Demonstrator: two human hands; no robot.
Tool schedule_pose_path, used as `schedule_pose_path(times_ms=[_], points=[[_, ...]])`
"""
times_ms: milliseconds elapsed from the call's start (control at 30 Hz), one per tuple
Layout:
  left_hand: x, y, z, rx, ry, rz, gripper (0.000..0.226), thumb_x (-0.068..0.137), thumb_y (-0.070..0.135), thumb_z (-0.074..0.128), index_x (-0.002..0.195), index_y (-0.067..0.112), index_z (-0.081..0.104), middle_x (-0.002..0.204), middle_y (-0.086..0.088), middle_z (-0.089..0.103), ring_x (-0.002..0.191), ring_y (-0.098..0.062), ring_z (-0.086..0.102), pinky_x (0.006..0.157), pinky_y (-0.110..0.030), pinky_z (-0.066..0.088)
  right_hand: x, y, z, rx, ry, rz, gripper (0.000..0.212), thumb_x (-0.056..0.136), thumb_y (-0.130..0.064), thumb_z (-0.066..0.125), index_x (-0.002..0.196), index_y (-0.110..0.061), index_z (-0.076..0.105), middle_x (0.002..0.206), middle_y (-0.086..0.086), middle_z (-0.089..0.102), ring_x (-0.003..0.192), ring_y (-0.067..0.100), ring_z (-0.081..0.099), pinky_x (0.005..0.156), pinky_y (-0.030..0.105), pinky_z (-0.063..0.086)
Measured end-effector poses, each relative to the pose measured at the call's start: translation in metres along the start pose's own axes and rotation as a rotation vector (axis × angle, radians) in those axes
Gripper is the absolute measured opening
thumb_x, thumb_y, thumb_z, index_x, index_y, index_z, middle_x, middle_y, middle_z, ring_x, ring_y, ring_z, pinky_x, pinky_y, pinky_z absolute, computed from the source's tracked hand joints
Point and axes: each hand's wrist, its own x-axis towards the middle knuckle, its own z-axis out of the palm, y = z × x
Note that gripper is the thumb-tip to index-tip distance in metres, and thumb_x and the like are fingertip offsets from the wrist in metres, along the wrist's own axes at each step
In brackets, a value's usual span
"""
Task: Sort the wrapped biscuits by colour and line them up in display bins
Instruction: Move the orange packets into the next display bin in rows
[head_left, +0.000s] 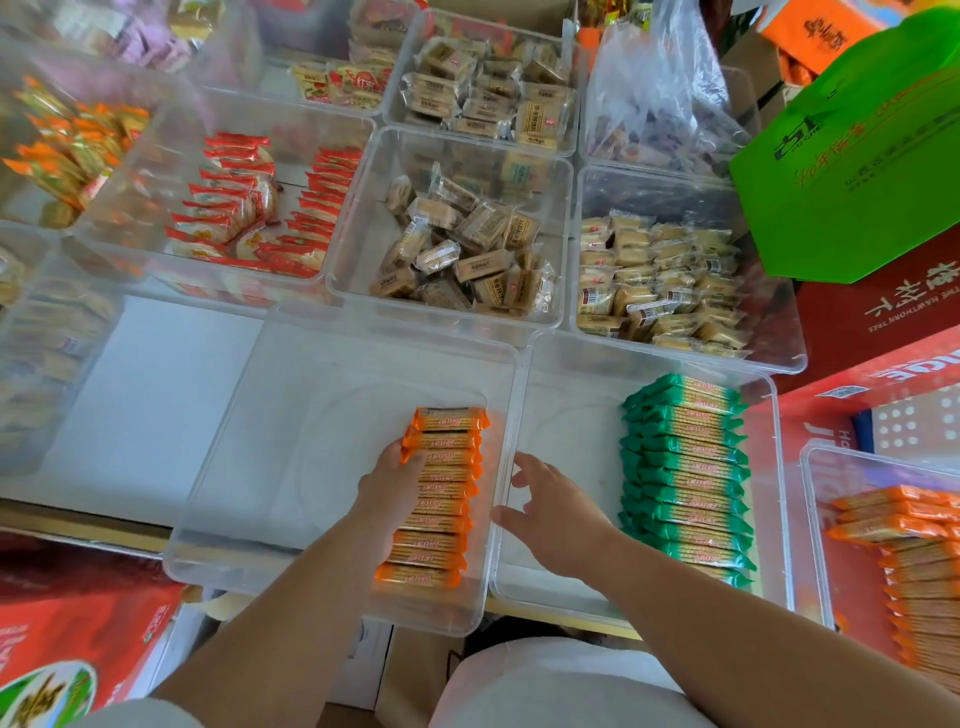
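A row of orange-wrapped biscuits (441, 499) lies lined up along the right side of a clear bin (249, 467) in front of me. My left hand (392, 486) rests against the left side of that orange row, fingers pressed on the packs. A row of green-wrapped biscuits (685, 483) lies lined up at the right of the neighbouring clear bin (561, 405). My right hand (550, 512) hovers over the bare left part of that bin, fingers spread and holding nothing.
A third clear bin (815, 499) at the far right holds more orange packs (914, 566). Behind stand bins of beige-wrapped biscuits (457, 249), red-wrapped snacks (249, 208) and orange snacks (67, 150). Red cartons (78, 623) and a green bag (852, 156) flank the bins.
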Motion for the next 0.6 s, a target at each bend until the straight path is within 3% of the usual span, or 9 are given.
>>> schedule_pose_path(times_ms=[67,133,267,400,500,600], points=[[-0.012,0.008,0.002,0.104,0.080,0.040,0.065,0.087,0.073,0.039,0.147,0.049,0.031,0.133,-0.006,0.054,0.117,-0.033,0.057,0.097,-0.056,0.050,-0.001,0.000,0.000,-0.003,0.002,-0.010,0.075,0.095,-0.047,0.063,0.157,-0.032,0.023,0.149,-0.007,0.047,0.128,0.016,0.054,0.106,0.038,0.048],[-0.026,0.017,0.010,0.332,0.260,0.131,0.068,0.093,0.067,0.045,0.153,0.039,0.027,0.140,-0.010,0.048,0.126,-0.036,0.049,0.102,-0.057,0.046,-0.002,0.001,-0.002,-0.002,0.012,-0.012,0.078,0.094,-0.049,0.064,0.157,-0.032,0.022,0.150,-0.007,0.046,0.128,0.016,0.054,0.104,0.036,0.050],[-0.060,0.033,0.029,0.523,0.407,0.514,0.056,0.094,0.060,0.050,0.142,0.030,0.046,0.133,0.000,0.056,0.121,-0.028,0.050,0.096,-0.049,0.046,-0.011,0.009,-0.015,0.050,0.048,-0.057,0.077,0.093,-0.052,0.064,0.157,-0.035,0.025,0.148,-0.010,0.046,0.126,0.013,0.054,0.102,0.035,0.051],[-0.092,0.055,0.074,0.649,0.392,0.965,0.053,0.089,0.055,0.052,0.128,0.020,0.061,0.120,-0.001,0.063,0.114,-0.025,0.053,0.095,-0.044,0.045,-0.037,0.050,-0.062,0.096,0.230,-0.117,0.056,0.094,-0.047,0.064,0.146,-0.034,0.046,0.136,-0.013,0.053,0.112,0.005,0.058,0.091,0.022,0.050],[-0.117,0.077,0.122,0.679,0.333,1.138,0.051,0.088,0.054,0.054,0.122,0.017,0.063,0.113,-0.001,0.061,0.107,-0.023,0.052,0.088,-0.041,0.046,-0.063,0.110,-0.102,0.154,0.431,-0.081,0.039,0.093,-0.038,0.069,0.130,-0.027,0.063,0.122,-0.010,0.063,0.101,0.004,0.062,0.084,0.022,0.050],[-0.139,0.086,0.178,0.726,0.177,1.218,0.051,0.088,0.058,0.048,0.119,0.020,0.062,0.112,0.004,0.060,0.105,-0.019,0.052,0.088,-0.038,0.049,-0.092,0.187,-0.131,0.172,0.572,0.018,0.027,0.092,-0.034,0.071,0.117,-0.027,0.069,0.107,-0.011,0.069,0.092,0.004,0.066,0.080,0.028,0.054]])
